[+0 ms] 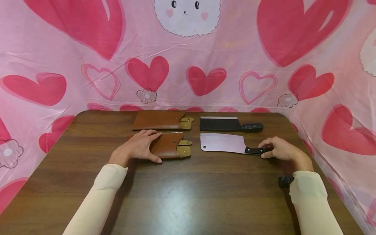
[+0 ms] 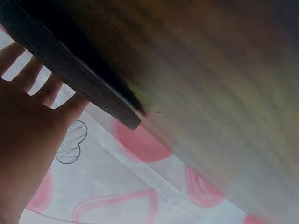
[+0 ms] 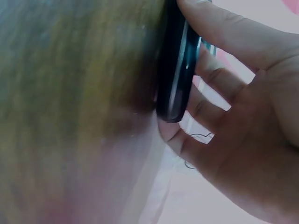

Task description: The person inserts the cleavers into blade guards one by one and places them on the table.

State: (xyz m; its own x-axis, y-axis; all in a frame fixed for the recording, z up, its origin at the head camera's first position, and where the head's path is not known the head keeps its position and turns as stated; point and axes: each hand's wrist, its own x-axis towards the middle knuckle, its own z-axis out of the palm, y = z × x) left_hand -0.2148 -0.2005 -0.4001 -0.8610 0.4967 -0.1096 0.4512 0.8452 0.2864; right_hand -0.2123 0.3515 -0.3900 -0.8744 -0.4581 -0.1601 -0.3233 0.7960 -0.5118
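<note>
My left hand [image 1: 138, 147] spans the nearer brown leather knife sheath [image 1: 164, 147], thumb along its near edge and fingers over its far edge. In the left wrist view, the fingers meet the sheath's dark edge [image 2: 79, 77]. My right hand [image 1: 277, 148] pinches the end of the black handle of a cleaver [image 1: 224, 142], whose broad blade points left toward the sheath. The right wrist view has the handle [image 3: 176, 79] between thumb and curled fingers. Two tan snap straps [image 1: 184, 147] stick out from the sheath's right end.
A second brown sheath [image 1: 158, 120] lies behind the first at the table's back edge. To its right is a dark cleaver [image 1: 220, 123] with a black ribbed handle. The wooden table [image 1: 176, 202] meets a pink heart-print cloth [image 1: 205, 49] behind and at the sides.
</note>
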